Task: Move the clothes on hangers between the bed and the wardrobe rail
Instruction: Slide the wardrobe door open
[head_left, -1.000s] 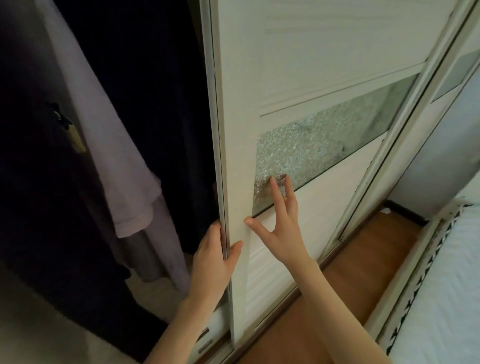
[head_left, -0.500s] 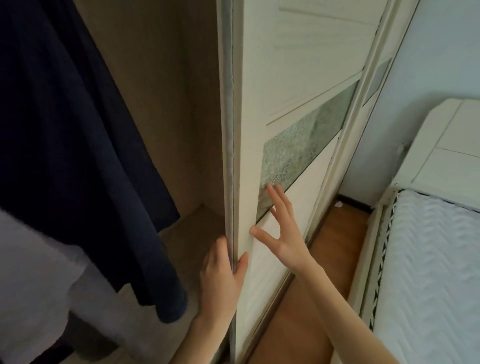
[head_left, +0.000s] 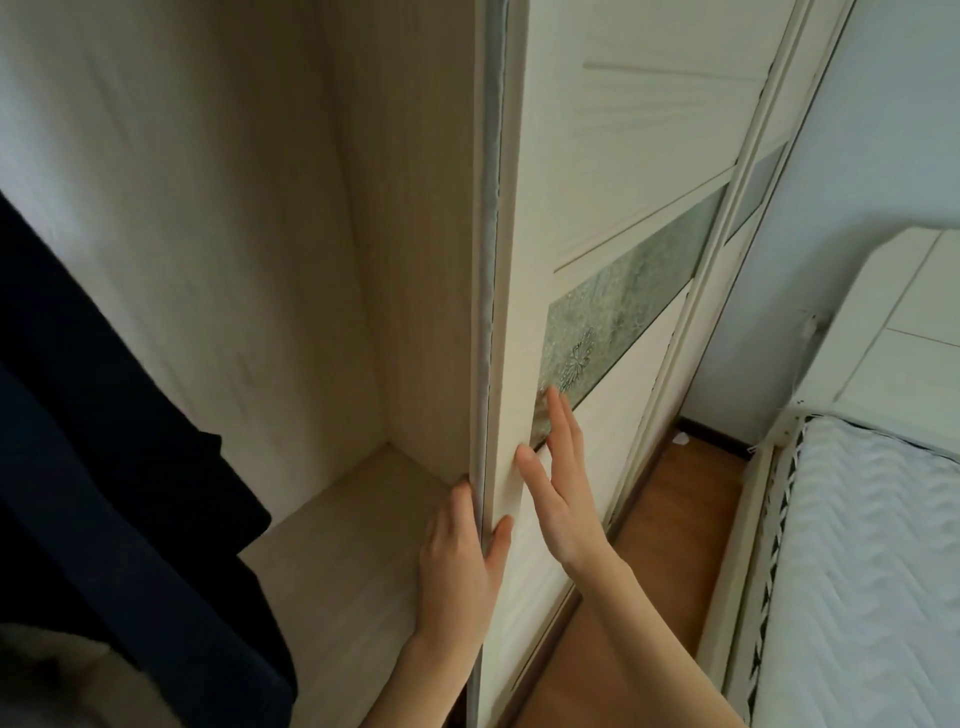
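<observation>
1. While the left hand (head_left: 457, 561) clamps the leading edge of the sliding door (head_left: 623, 156), its thumb lies on the front face. Its fingers hook out of sight behind the grey brush strip (head_left: 485, 260). This looks like a hauling grip, taken to run the panel along its track.
2. Right hand (head_left: 561, 499): flat, fingers straight, holding nothing. It presses on the door face just beside the left thumb, fingertips reaching the lower corner of the patterned glass panel (head_left: 623, 312). It probably adds push and steadies the panel so it does not rack.
3. Dark garment (head_left: 104, 467): navy and long, it hangs inside the wardrobe at the left, well apart from both hands. Its hanger and the rail lie above the frame, unseen. A pale cloth (head_left: 52, 660) shows in the bottom left corner, too blurred to name.
4. Wardrobe floor (head_left: 353, 519) and back panel (head_left: 208, 208): pale wood, showing between the garment and the door edge.
5. Wooden floor (head_left: 665, 519): a narrow strip between the door track and the bed.
6. Bed (head_left: 872, 571): at the right, with a white quilted surface and the headboard (head_left: 909, 312) beyond it. Only part of it shows.
7. Judgement: this is an access step. No garment is in hand yet, so the carrying between rail and bed remains to be done.
</observation>
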